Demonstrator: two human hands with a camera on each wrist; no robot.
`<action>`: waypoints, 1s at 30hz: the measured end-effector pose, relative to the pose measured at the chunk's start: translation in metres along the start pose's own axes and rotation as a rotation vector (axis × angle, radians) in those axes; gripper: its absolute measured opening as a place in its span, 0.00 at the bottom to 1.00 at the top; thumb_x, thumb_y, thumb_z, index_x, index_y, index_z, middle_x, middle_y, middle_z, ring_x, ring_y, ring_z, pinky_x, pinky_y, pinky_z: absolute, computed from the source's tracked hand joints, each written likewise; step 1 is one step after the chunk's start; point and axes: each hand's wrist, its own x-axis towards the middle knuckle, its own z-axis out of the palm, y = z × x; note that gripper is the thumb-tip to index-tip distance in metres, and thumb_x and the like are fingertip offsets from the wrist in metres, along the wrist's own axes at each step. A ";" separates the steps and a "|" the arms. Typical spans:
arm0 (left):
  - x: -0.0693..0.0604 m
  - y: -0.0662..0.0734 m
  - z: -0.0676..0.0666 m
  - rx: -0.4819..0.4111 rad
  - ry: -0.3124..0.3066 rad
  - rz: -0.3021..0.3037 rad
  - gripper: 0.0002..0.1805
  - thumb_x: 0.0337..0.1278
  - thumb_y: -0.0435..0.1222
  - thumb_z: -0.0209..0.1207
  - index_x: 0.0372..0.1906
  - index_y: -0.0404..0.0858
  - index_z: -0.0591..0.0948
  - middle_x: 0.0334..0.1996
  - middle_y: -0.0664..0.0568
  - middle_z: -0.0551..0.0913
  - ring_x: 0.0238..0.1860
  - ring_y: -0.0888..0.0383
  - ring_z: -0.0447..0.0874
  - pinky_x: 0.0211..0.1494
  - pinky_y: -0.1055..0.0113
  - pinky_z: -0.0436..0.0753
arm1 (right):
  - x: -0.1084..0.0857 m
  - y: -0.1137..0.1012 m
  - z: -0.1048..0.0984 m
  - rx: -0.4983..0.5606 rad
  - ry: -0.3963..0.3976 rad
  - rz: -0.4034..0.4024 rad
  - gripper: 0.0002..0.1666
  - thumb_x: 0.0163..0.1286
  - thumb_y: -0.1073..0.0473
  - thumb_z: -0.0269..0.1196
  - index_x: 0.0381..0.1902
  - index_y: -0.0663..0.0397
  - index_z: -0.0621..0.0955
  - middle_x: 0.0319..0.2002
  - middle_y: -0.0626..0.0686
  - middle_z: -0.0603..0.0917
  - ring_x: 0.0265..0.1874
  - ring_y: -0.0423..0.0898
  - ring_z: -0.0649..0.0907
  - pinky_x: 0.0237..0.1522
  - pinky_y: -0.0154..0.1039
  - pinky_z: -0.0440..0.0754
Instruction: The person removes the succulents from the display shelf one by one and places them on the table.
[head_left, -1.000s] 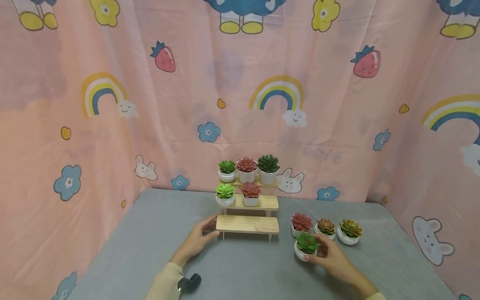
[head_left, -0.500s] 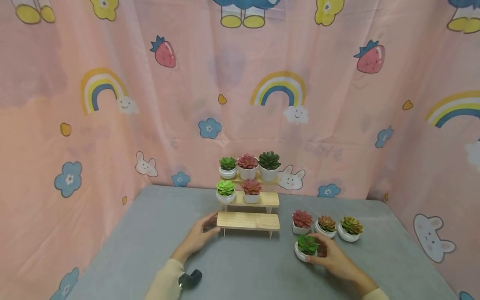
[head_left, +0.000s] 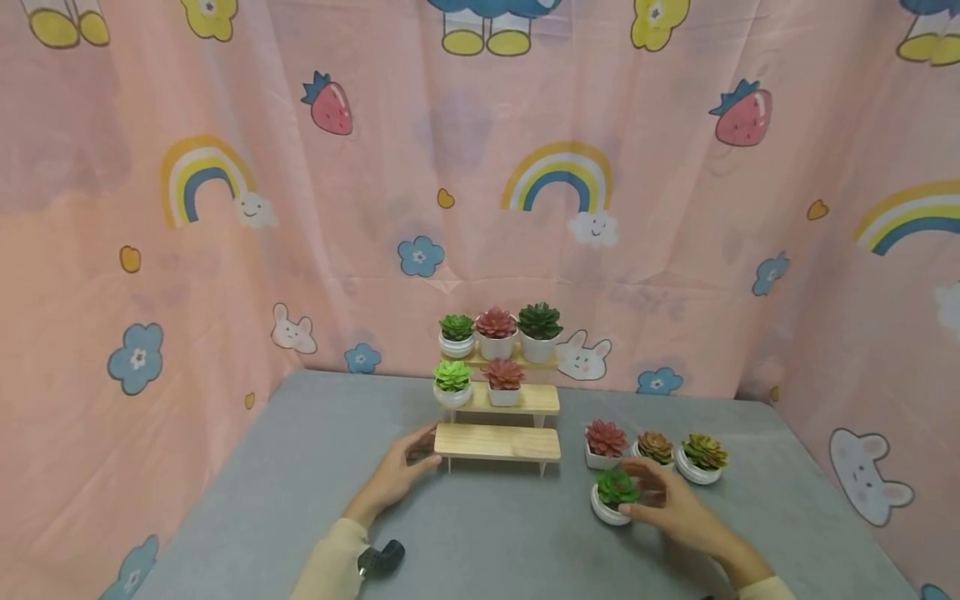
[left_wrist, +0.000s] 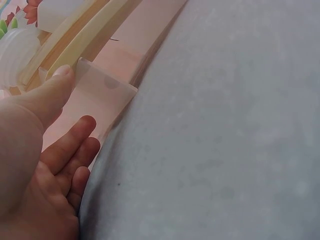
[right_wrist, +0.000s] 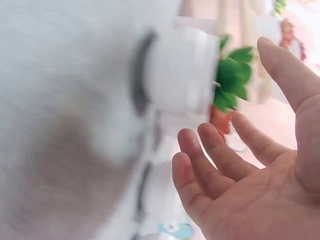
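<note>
My left hand point(head_left: 397, 471) holds the left end of the lowest wooden display riser point(head_left: 497, 442), thumb on its front edge; in the left wrist view the thumb point(left_wrist: 62, 82) meets the wood above a clear leg point(left_wrist: 107, 82), other fingers loosely bent. The index finger is hidden there. My right hand point(head_left: 671, 504) is beside a green potted succulent point(head_left: 613, 497) standing on the table. In the right wrist view its fingers point(right_wrist: 220, 155) are spread and relaxed, apart from the white pot point(right_wrist: 180, 70).
Behind the right hand stand a red succulent point(head_left: 605, 444), an orange-brown one point(head_left: 655, 447) and a yellow-green one point(head_left: 701, 457). The middle riser point(head_left: 536, 399) and top riser point(head_left: 480, 362) bear several potted succulents. A patterned pink curtain point(head_left: 480, 275) hangs behind the grey table point(head_left: 300, 467).
My right hand has let go of the green succulent and drawn slightly back to the right, its fingers opening. The succulent stays on the table. My left hand keeps its place at the riser.
</note>
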 end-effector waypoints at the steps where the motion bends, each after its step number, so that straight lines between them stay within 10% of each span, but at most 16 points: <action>1: 0.000 0.000 0.000 -0.002 0.002 -0.001 0.33 0.68 0.42 0.62 0.74 0.38 0.68 0.62 0.40 0.81 0.62 0.44 0.80 0.62 0.52 0.73 | 0.000 -0.004 -0.002 -0.012 0.017 -0.018 0.39 0.67 0.55 0.70 0.69 0.66 0.69 0.63 0.72 0.76 0.54 0.63 0.82 0.49 0.53 0.83; 9: -0.001 0.000 -0.003 -0.018 0.011 -0.005 0.33 0.68 0.41 0.62 0.74 0.38 0.69 0.62 0.41 0.81 0.61 0.45 0.80 0.62 0.53 0.74 | 0.007 -0.041 -0.014 -0.096 0.138 -0.139 0.34 0.68 0.55 0.69 0.68 0.60 0.72 0.61 0.65 0.80 0.55 0.61 0.83 0.50 0.53 0.83; 30: 0.000 0.004 0.001 -0.034 0.007 -0.003 0.32 0.68 0.35 0.61 0.74 0.34 0.68 0.62 0.36 0.80 0.62 0.40 0.79 0.62 0.48 0.73 | 0.079 -0.087 0.014 0.007 0.095 -0.242 0.33 0.71 0.56 0.66 0.70 0.59 0.71 0.64 0.67 0.78 0.58 0.65 0.80 0.55 0.53 0.79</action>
